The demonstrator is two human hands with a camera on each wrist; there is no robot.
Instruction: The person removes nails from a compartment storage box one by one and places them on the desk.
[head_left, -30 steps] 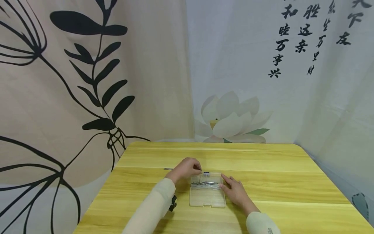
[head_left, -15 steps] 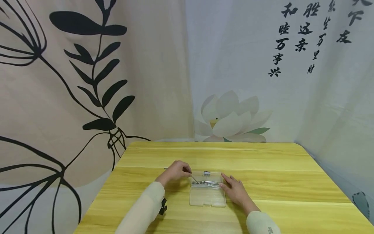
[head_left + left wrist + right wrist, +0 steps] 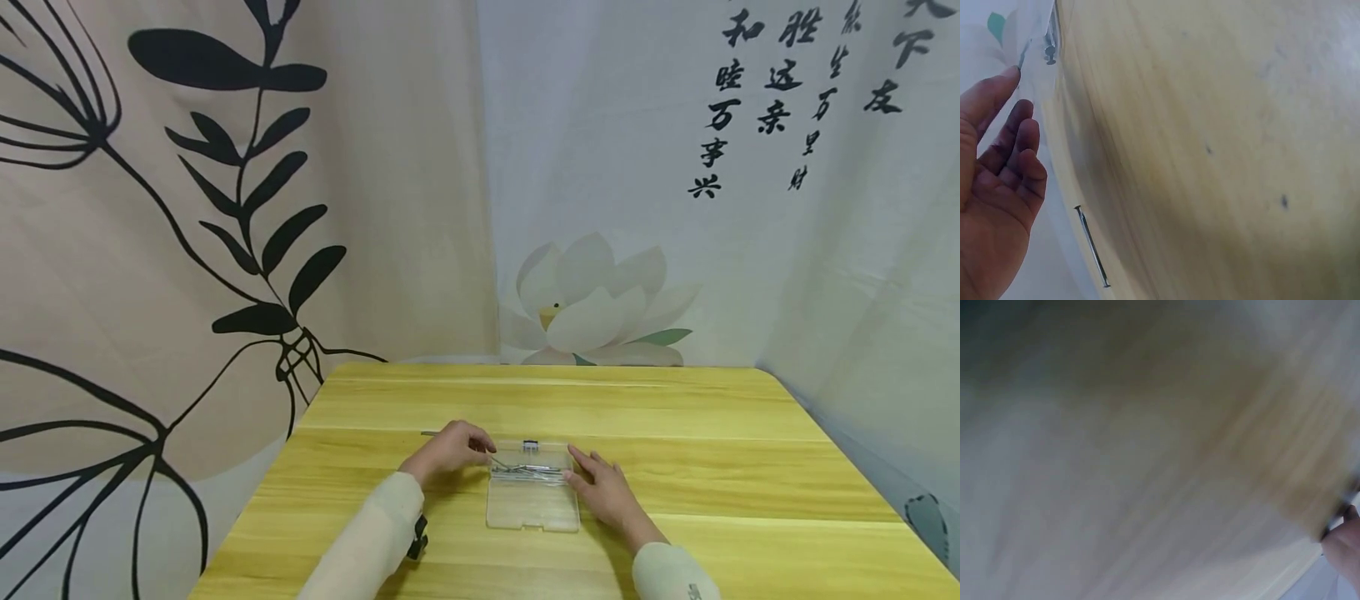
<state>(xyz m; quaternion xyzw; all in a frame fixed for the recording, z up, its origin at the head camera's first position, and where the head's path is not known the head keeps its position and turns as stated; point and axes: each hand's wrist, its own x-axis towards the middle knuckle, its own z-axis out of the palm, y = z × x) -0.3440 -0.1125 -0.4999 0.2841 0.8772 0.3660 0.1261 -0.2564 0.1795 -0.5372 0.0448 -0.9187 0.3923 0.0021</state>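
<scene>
A clear plastic box (image 3: 533,510) lies with its lid open on the table, and several silver nails (image 3: 529,473) rest in its far half. At the box's left side, my left hand (image 3: 456,446) pinches one end of a thin nail (image 3: 1023,55) between its fingertips. That nail slants down into the box, its lower end among the others. My right hand (image 3: 603,492) rests along the box's right edge, fingers extended and thumb at the side near the hinge. Only part of the right hand (image 3: 1344,547) shows in the blurred right wrist view.
A single loose nail (image 3: 1092,245) lies on the table to the left of the box, partly behind the left hand in the head view. The wooden table (image 3: 720,467) ends at a printed curtain (image 3: 405,208) behind it.
My left hand has moved from above the box to its left side and lowered slightly, and the upright nail has tilted down into the box. The right hand has stayed in place.
</scene>
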